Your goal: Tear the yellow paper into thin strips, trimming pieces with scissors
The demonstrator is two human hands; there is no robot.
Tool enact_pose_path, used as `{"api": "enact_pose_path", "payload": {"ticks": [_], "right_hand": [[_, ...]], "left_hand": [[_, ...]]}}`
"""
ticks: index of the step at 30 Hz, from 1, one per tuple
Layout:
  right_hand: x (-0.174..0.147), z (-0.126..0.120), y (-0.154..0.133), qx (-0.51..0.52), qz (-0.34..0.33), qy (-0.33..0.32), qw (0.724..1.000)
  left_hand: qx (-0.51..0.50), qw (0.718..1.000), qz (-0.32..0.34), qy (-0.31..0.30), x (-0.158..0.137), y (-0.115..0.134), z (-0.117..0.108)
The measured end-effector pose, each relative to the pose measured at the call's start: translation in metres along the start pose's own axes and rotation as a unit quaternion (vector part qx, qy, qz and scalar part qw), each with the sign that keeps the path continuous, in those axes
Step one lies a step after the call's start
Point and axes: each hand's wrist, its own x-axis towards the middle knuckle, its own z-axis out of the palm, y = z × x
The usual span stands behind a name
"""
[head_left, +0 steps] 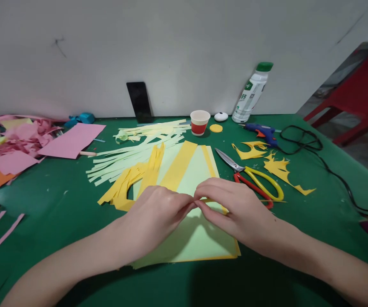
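Observation:
My left hand [158,217] and my right hand [231,204] meet fingertip to fingertip above a stack of pale green paper [184,243]. Both are closed in a pinch on a narrow yellow paper strip [208,200]; most of it is hidden by my fingers. Under and behind my hands lie a wide yellow paper band [180,164] and fringed yellow paper [152,168]. Pale green fringed paper [107,168] spreads to the left. Just beyond my right hand, scissors [251,175] with one red and one yellow handle lie with their blades closed.
Along the wall stand a black phone [139,100], a red-and-white paper cup [199,123] and a leaning bottle [251,96]. A blue glue gun [262,133] trails a black cord. Yellow scraps [281,168] lie right, pink paper [72,140] left.

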Motion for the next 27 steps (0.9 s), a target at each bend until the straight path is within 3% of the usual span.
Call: {"api": "enact_pose_path", "payload": {"ticks": [8,19,24,27], "right_hand": [[0.002,-0.006,0.0,-0.038,0.034,-0.055,0.997],[0.008,-0.027,0.039,-0.176,0.045,0.026,0.983],[0.013,-0.044,0.062,-0.148,0.137,0.071,0.977],[0.013,-0.042,0.052,-0.146,0.115,0.098,0.978]], "left_hand": [[0.014,1.0,0.003,-0.002,-0.001,-0.002,-0.002],[0.013,0.997,-0.069,0.03,-0.001,-0.006,-0.026],[0.017,0.993,-0.108,0.035,-0.002,-0.008,-0.042],[0.019,0.992,-0.123,0.02,-0.001,-0.009,-0.039]]}}
